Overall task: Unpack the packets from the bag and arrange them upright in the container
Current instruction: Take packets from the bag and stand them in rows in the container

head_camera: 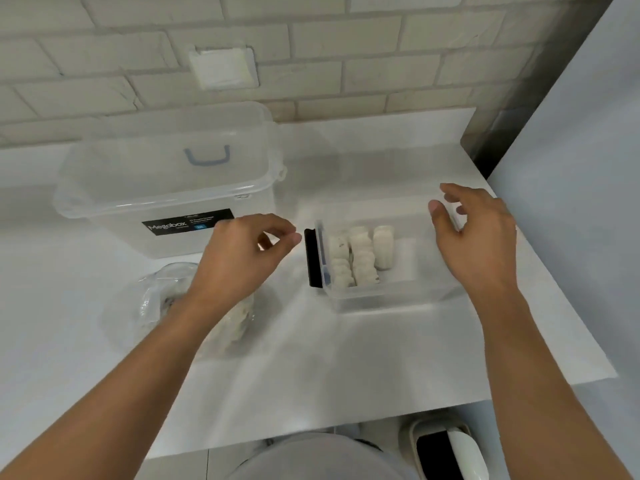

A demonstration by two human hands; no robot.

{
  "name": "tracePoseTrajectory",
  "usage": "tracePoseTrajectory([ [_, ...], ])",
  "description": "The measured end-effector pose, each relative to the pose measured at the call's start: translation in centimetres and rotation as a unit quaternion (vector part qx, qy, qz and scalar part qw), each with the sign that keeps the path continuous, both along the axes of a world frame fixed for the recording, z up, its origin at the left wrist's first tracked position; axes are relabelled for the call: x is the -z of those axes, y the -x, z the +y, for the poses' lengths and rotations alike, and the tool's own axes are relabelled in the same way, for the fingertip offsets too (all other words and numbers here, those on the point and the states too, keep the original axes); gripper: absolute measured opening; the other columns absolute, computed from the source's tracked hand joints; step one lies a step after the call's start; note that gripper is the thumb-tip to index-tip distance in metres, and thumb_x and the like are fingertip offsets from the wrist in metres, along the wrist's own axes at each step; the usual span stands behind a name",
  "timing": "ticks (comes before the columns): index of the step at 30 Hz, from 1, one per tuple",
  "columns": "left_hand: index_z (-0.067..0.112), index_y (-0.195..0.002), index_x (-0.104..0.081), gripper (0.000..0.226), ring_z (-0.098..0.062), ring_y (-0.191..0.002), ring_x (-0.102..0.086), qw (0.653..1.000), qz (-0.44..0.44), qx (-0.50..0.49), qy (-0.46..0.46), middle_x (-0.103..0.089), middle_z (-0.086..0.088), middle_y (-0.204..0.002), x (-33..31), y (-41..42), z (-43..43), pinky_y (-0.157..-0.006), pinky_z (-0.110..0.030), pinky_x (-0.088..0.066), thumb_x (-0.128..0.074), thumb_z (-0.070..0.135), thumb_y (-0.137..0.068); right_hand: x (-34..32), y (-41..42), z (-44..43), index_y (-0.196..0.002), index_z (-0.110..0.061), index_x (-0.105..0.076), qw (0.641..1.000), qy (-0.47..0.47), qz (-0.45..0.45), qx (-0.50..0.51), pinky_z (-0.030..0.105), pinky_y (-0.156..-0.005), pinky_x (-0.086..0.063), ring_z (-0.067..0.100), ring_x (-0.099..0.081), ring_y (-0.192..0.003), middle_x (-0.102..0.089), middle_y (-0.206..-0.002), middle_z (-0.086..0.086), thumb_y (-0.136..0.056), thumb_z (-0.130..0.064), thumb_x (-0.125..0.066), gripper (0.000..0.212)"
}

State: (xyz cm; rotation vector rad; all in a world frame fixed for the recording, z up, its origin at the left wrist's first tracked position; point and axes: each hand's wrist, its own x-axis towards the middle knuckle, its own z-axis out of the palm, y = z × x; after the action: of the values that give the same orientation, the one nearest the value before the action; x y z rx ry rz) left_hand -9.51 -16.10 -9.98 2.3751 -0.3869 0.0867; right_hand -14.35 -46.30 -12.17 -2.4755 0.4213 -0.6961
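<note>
A small clear rectangular plastic container (381,296) stands open on the white counter (311,362) and serves as the reference for everything else. Inside it, in its left half, white packets (360,258) stand upright in three short rows; its right half holds nothing visible. A black clip (311,258) sits on the container's left end.

The person's left hand (239,258) hovers just left of the container, near the black clip. Its fingers (277,226) are loosely curled with the thumb close to the fingertips, and nothing is visible between them. The right hand (474,233) hangs over the container's right end, its fingers relaxed and slightly spread, holding nothing. Whether they touch the rim cannot be told.

To the left of the container and nearer the person, a crumpled clear plastic bag (152,306) lies on the counter, partly under the left forearm, with more pale packets inside. Behind and left of the container stands a large clear plastic storage box (166,188) with its lid on, a blue handle and a black label. Beyond the container rises a white brick wall (346,46).
</note>
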Motion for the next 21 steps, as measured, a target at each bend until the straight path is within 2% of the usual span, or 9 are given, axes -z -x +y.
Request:
tracePoseTrajectory([
  [2, 0.033, -0.093, -0.075, 0.005, 0.0, -0.078, -0.065, 0.999, 0.011, -0.041, 0.024, -0.072, 0.022, -0.087, 0.4, 1.2, 3.7, -0.066, -0.004, -0.042, -0.075, 0.036, -0.089, -1.2, 1.0, 4.4, -0.129, -0.023, -0.065, 0.998, -0.029, -0.039, -0.033, 0.028, -0.084, -0.051, 0.016, -0.062, -0.104, -0.068, -0.119, -0.005, -0.1, -0.036, -0.061, 0.032],
  [5, 0.036, -0.1, -0.073, 0.012, 0.002, -0.081, -0.065, 0.995, 0.018, -0.091, 0.028, -0.072, 0.021, -0.087, 1.8, 2.5, 9.3, -0.066, -0.004, -0.043, -0.075, 0.033, -0.089, -1.8, 2.3, 12.2, -0.122, -0.02, -0.069, 0.985, -0.074, -0.079, -0.131, 0.019, -0.072, -0.051, 0.009, -0.063, -0.091, -0.069, -0.108, -0.008, -0.097, -0.025, -0.067, 0.025],
  [8, 0.03, -0.101, -0.075, 0.016, 0.0, -0.081, -0.067, 0.993, 0.021, -0.115, -0.007, -0.073, 0.017, -0.088, 4.1, 3.4, 14.2, -0.073, -0.02, -0.053, -0.074, 0.022, -0.089, -0.5, 2.7, 19.8, -0.117, -0.016, -0.073, 0.961, -0.108, -0.055, -0.247, 0.011, -0.071, -0.05, 0.006, -0.064, -0.084, -0.069, -0.103, -0.007, -0.094, -0.017, -0.07, 0.024],
  [11, 0.032, -0.098, -0.075, 0.017, -0.008, -0.08, -0.068, 0.991, 0.048, -0.1, -0.071, -0.073, 0.015, -0.089, 6.4, 3.8, 17.6, -0.073, -0.034, -0.058, -0.067, 0.019, -0.09, 2.2, 2.0, 26.2, -0.115, -0.017, -0.074, 0.932, -0.096, 0.038, -0.347, 0.026, -0.08, -0.057, 0.011, -0.068, -0.085, -0.073, -0.104, -0.005, -0.093, -0.015, -0.067, 0.023],
  [13, 0.033, -0.092, -0.075, 0.017, -0.014, -0.08, -0.067, 0.984, 0.074, -0.074, -0.143, -0.072, 0.013, -0.087, 7.8, 4.1, 18.7, -0.068, -0.035, -0.057, -0.063, 0.022, -0.091, 3.9, 1.1, 29.2, -0.113, -0.021, -0.074, 0.919, -0.021, 0.131, -0.371, 0.037, -0.082, -0.056, 0.021, -0.069, -0.09, -0.074, -0.104, -0.003, -0.093, -0.015, -0.062, 0.024],
  [15, 0.031, -0.087, -0.073, 0.017, -0.022, -0.081, -0.066, 0.967, 0.102, -0.048, -0.229, -0.07, 0.009, -0.085, 8.9, 4.2, 19.0, -0.062, -0.032, -0.053, -0.059, 0.024, -0.092, 5.3, 0.2, 30.9, -0.107, -0.022, -0.073, 0.901, 0.095, 0.215, -0.364, 0.034, -0.074, -0.051, 0.029, -0.067, -0.091, -0.073, -0.099, 0.002, -0.091, -0.01, -0.057, 0.026],
  [17, 0.029, -0.089, -0.071, 0.011, -0.027, -0.085, -0.065, 0.949, 0.123, -0.026, -0.291, -0.067, 0.004, -0.09, 9.2, 4.2, 19.0, -0.062, -0.03, -0.045, -0.061, 0.027, -0.092, 5.9, -0.5, 31.6, -0.101, -0.017, -0.071, 0.883, 0.163, 0.289, -0.333, 0.034, -0.069, -0.047, 0.035, -0.066, -0.092, -0.07, -0.096, 0.009, -0.09, -0.006, -0.055, 0.023],
  [19, 0.027, -0.101, -0.071, 0.011, -0.026, -0.093, -0.065, 0.944, 0.121, -0.012, -0.306, -0.066, 0.003, -0.101, 9.3, 4.0, 19.2, -0.066, -0.031, -0.042, -0.064, 0.027, -0.092, 6.1, -0.9, 31.6, -0.102, -0.014, -0.072, 0.868, 0.19, 0.335, -0.314, 0.036, -0.071, -0.052, 0.037, -0.065, -0.091, -0.068, -0.096, 0.012, -0.091, -0.008, -0.056, 0.021],
  [21, 0.027, -0.109, -0.07, 0.018, -0.023, -0.097, -0.064, 0.951, 0.079, 0.015, -0.298, -0.065, 0.005, -0.11, 9.6, 3.8, 19.2, -0.067, -0.03, -0.037, -0.061, 0.025, -0.093, 6.0, -1.2, 31.5, -0.096, -0.014, -0.072, 0.857, 0.194, 0.357, -0.316, 0.035, -0.069, -0.052, 0.035, -0.064, -0.086, -0.066, -0.093, 0.012, -0.091, -0.015, -0.059, 0.014],
])
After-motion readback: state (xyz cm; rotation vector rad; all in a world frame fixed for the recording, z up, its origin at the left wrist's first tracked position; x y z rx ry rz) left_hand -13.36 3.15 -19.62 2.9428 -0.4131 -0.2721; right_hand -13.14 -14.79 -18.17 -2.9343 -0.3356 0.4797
